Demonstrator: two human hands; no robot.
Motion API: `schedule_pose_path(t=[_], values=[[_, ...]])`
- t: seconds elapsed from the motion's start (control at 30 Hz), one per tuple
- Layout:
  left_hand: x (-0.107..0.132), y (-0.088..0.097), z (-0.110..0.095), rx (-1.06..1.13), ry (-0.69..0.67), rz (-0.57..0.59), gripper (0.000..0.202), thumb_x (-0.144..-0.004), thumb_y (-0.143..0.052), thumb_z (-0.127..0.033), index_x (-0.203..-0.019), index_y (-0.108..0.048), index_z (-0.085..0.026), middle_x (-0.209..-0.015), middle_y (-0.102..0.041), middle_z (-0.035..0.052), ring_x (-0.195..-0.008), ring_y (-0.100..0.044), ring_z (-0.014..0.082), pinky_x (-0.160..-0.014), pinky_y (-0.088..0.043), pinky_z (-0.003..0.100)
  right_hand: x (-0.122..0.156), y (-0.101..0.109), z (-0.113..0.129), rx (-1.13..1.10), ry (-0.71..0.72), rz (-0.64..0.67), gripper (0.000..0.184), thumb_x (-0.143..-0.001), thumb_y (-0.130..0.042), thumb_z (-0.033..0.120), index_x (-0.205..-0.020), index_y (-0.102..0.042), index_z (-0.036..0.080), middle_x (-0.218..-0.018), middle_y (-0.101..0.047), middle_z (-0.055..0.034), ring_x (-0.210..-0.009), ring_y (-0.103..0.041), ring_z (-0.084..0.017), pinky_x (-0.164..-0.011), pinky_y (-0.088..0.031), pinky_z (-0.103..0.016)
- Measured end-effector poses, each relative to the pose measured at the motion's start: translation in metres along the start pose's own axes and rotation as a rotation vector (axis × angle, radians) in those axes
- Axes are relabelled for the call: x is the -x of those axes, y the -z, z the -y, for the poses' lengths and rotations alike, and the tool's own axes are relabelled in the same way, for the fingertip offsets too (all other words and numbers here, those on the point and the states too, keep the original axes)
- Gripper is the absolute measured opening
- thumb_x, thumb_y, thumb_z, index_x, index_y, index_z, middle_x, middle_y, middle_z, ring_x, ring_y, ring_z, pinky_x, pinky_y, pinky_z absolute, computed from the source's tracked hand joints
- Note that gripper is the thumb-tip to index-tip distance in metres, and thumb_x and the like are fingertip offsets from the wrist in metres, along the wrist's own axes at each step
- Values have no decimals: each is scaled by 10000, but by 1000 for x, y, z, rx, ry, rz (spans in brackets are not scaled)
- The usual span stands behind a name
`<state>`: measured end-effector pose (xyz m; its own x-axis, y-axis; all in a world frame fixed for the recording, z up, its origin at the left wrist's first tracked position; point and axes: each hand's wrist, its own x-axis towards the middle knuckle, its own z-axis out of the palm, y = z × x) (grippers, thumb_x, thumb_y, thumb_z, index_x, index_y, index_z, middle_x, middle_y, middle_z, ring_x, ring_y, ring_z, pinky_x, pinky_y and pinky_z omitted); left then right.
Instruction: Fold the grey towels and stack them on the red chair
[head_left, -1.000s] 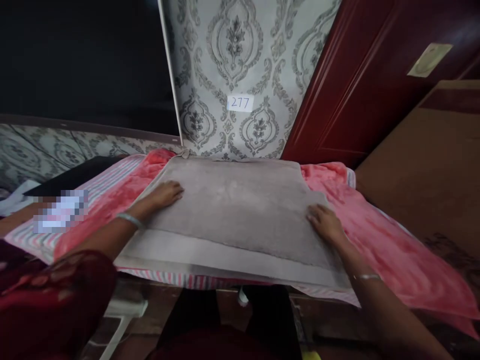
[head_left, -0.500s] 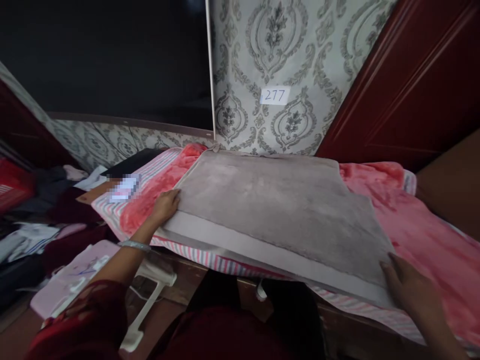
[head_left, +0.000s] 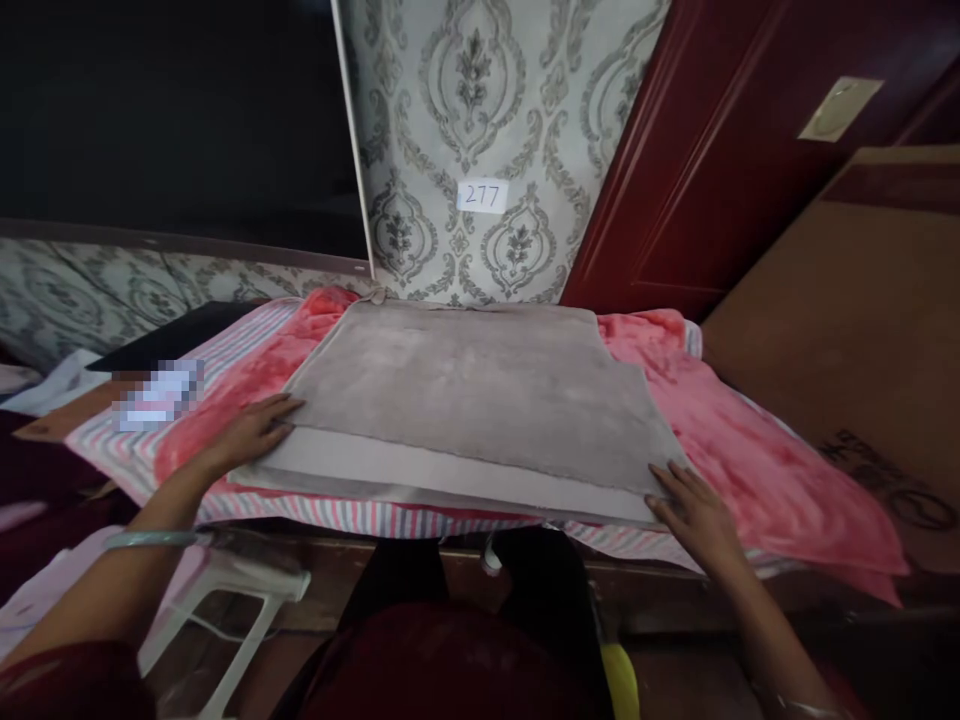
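Note:
A large grey plush cloth (head_left: pixel 465 375) lies folded over a low surface, its uneven front edge short of a paler strip (head_left: pixel 450 465) that shows below it. At its front left corner is my left hand (head_left: pixel 255 432), fingers stretched out and touching the edge. My right hand (head_left: pixel 697 515) rests on the front right corner, fingers spread over the cloth's edge. The undersides of both hands are hidden. Beneath the cloth spreads a pink plush blanket (head_left: pixel 735 440) with a striped pink, white and grey underside (head_left: pixel 337 515).
A black screen (head_left: pixel 172 120) stands at the back left. A large cardboard box (head_left: pixel 840 330) is on the right, beside a dark red door (head_left: pixel 712 170). A white plastic stool (head_left: pixel 247 590) stands below at the left. A number card (head_left: pixel 482 195) is on the patterned wall.
My view has turned right, showing more of the cardboard box. Both hands stay near the cloth's front corners, their fingers now more stretched out. The cloth lies much the same.

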<state>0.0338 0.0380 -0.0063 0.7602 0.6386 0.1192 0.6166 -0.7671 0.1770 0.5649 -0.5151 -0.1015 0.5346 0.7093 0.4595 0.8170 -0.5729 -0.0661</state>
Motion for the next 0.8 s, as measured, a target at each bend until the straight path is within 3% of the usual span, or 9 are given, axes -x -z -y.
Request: schedule_pose_path(t=[0.17,0.27,0.37,0.5,0.63,0.8], values=[[-6,-10,-1,-133,-18,-110,592,-900,-315,-455,-1286,-657,-165,-1402,-620,151,-1273,-589,324,-1120,-436,480,-6,15,16,98,10,-39,446,-972,-389,317,-1309,-666,222,-1339,-669,-134,-1231,-608,-318,-998,-491,-542],[-10,-11,-3,-172,-51,-156,477,-907,-332,-371,-1190,-691,-236,-1353,-657,90,-1230,-607,317,-1070,-483,514,-8,23,23,148,57,-34,489,-932,-383,170,-1359,-621,190,-1335,-667,-144,-1226,-610,-297,-1018,-473,-520],[-12,-10,-9,-182,-89,-179,424,-895,-363,-310,-1124,-708,-218,-1327,-662,89,-1192,-610,314,-1051,-498,522,-10,27,25,146,91,-12,562,-880,-388,99,-1406,-570,175,-1366,-643,-145,-1243,-594,-286,-1009,-489,-471],[-13,-10,-20,-191,-84,-172,407,-894,-374,-248,-1124,-701,-169,-1284,-677,94,-1159,-597,282,-1072,-480,490,-17,32,21,117,109,47,580,-830,-415,88,-1382,-582,150,-1255,-685,-159,-1161,-625,-307,-967,-514,-459],[-11,-1,-29,-168,-50,-189,399,-894,-387,-228,-1128,-705,-171,-1278,-678,106,-1191,-592,282,-1085,-462,453,-30,46,18,130,36,111,447,-892,-360,161,-1196,-686,123,-1094,-721,-181,-1024,-673,-308,-899,-517,-411],[2,20,-30,-152,-10,-300,374,-903,-412,-284,-1087,-725,-196,-1276,-684,119,-1239,-589,305,-1108,-437,465,-37,66,19,154,-135,19,487,-925,-319,289,-1120,-719,90,-1013,-723,-221,-960,-687,-363,-852,-535,-467]])
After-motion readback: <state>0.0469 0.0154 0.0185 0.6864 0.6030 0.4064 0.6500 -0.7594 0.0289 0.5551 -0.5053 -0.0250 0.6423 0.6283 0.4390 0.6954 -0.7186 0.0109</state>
